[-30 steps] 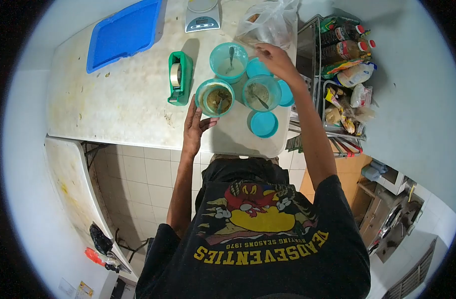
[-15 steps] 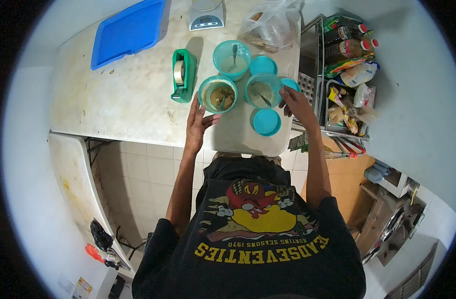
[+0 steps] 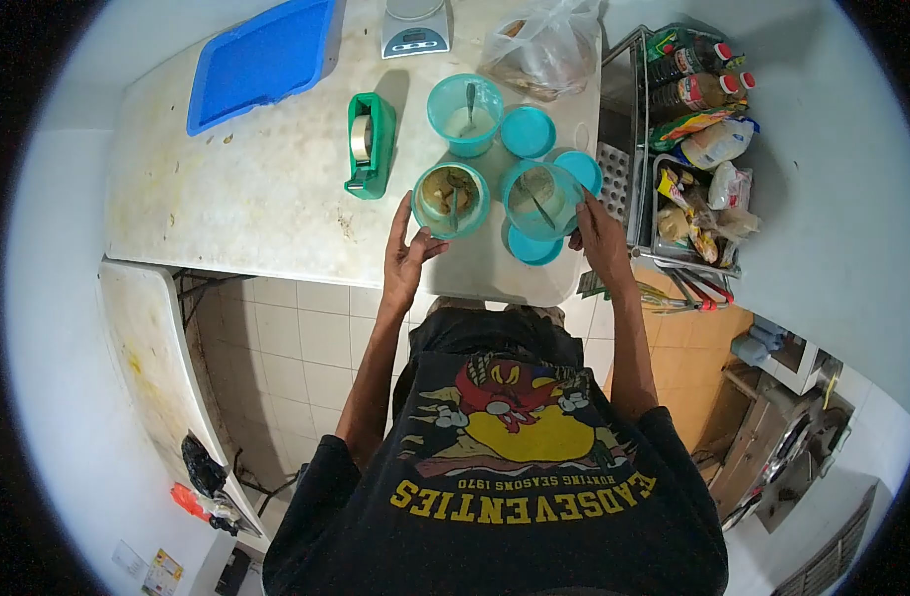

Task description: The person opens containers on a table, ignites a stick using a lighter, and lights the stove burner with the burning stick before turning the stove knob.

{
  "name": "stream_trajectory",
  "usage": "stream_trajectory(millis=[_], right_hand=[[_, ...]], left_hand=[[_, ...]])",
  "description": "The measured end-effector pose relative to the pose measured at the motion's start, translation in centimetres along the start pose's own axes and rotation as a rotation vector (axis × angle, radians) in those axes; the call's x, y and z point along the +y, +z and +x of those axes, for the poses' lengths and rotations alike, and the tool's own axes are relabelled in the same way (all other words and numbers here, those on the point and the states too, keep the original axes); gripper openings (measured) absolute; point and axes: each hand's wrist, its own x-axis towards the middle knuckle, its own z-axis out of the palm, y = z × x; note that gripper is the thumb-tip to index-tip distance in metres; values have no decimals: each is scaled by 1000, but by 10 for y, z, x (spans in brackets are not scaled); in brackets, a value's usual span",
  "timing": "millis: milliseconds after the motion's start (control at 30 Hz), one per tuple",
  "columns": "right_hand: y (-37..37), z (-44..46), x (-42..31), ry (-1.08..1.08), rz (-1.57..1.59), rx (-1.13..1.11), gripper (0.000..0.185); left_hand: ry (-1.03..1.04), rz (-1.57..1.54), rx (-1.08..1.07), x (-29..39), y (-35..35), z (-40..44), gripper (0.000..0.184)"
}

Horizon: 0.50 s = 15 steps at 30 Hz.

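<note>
My left hand (image 3: pixel 412 250) curves around the near left side of a turquoise plastic tub (image 3: pixel 482 213) holding brown powder or paste and a spoon. On the right, my right hand (image 3: pixel 601 236) grips the outer edge of a second turquoise tub (image 3: pixel 518 217), with pale contents and a spoon leaning in it. This tub overlaps a round turquoise lid (image 3: pixel 534 250) below it. Behind them stands a third turquoise tub (image 3: pixel 465 147) with whitish contents and a spoon. Another lid (image 3: pixel 528 131) and one more lid (image 3: pixel 580 170) lie beside the tubs.
A green tape dispenser (image 3: pixel 378 149) stands left of the tubs. Farther back are a blue tray (image 3: pixel 261 70), a kitchen scale (image 3: pixel 415 38) and a clear plastic bag (image 3: pixel 539 55). A metal rack with bottles (image 3: pixel 693 94) and packets borders the table's right side.
Both held tubs have shifted right and slightly toward me, along with my hands. The left tub's tilt looks different, and the right tub now covers part of the near lid.
</note>
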Motion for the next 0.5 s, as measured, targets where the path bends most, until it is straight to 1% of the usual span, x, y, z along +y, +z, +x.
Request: stream_trajectory(millis=[200,267,367,500], right_hand=[[2,-2,-5,-2,51,28,40],[4,6,1,-17,37,8,40],[8,17,6,-39,2,-15,40],[12,20,1,-75,-47,-40,41]], left_hand=[[16,12,-15,-3,3,-2,60],[44,19,-16,-6,2,-2,60],[44,19,-25,-8,0,-1,60],[20,-5,17,-9,1,-3,59]])
